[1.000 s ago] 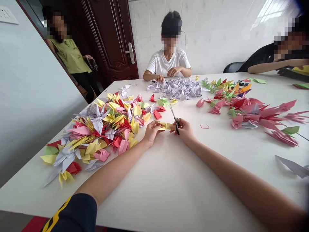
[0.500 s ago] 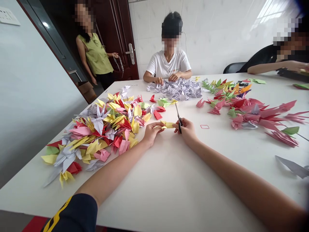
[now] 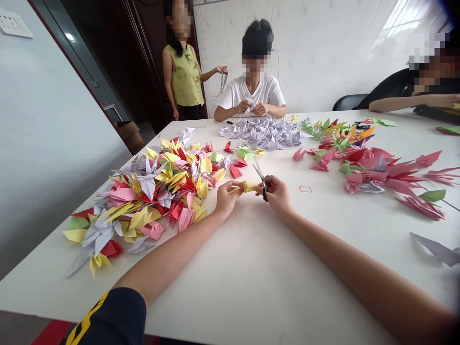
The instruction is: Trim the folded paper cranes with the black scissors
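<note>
Hands [image 3: 227, 199] on yellow paper [image 3: 247, 187], scissors [image 3: 264, 184]

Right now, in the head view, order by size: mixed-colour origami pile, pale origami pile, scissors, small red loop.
Mixed-colour origami pile, pale origami pile, scissors, small red loop. The first sits nearer, so may look larger.

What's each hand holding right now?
Left hand: closed, holding yellow paper.
Right hand: closed, holding scissors.
</note>
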The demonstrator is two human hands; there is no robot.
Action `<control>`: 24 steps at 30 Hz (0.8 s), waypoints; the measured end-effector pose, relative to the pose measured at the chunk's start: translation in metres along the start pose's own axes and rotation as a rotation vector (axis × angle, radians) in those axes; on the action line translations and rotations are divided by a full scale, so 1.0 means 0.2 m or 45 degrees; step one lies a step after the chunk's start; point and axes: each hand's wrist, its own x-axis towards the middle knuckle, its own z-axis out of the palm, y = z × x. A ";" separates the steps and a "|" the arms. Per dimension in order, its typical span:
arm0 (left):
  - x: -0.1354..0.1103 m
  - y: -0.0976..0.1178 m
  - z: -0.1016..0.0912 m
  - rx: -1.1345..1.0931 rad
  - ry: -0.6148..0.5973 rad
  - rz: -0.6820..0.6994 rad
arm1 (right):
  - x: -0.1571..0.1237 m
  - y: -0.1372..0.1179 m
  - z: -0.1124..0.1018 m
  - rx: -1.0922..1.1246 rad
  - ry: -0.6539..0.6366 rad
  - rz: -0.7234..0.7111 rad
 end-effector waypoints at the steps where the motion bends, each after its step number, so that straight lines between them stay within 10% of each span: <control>1: 0.00 0.00 0.00 0.005 -0.013 0.010 | 0.00 0.00 0.01 0.024 -0.072 0.021; 24: -0.04 0.03 0.01 0.469 -0.092 0.048 | 0.04 0.03 -0.03 0.393 -0.339 0.248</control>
